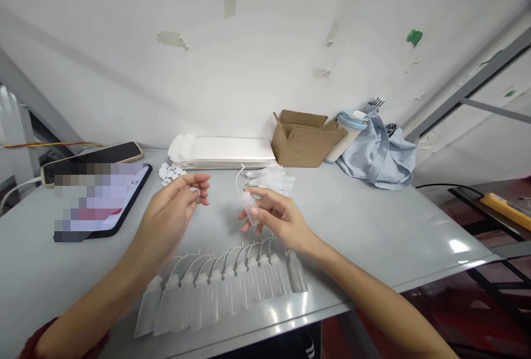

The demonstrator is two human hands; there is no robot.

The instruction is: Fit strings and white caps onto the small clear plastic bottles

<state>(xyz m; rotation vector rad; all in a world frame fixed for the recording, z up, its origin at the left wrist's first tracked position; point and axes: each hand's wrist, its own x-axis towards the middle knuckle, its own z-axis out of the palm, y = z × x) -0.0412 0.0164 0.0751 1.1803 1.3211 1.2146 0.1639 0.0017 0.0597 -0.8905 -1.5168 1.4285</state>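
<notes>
In my right hand [276, 215] is a small translucent plastic bottle [250, 208], pinched between thumb and fingers and tilted a little. A thin white tube rises from its top. To the left, my left hand [180, 201] is raised above the table with its fingertips together on a small white piece [194, 190], mostly covered by the fingers. Just behind that hand lies a little pile of white pieces [169, 172]. More bottles with thin tubes [271, 179] lie beyond my right hand. Nearer to me, a row of similar bottles [215, 295] lies side by side.
Flat white cartons [228, 151] are stacked against the wall, beside an open brown cardboard box [305, 140]. A blue-lidded cup [346, 132] and a light blue cloth bag [377, 154] stand at right. Two phones [133, 198] [95, 159] lie on the grey table [373, 226] at left.
</notes>
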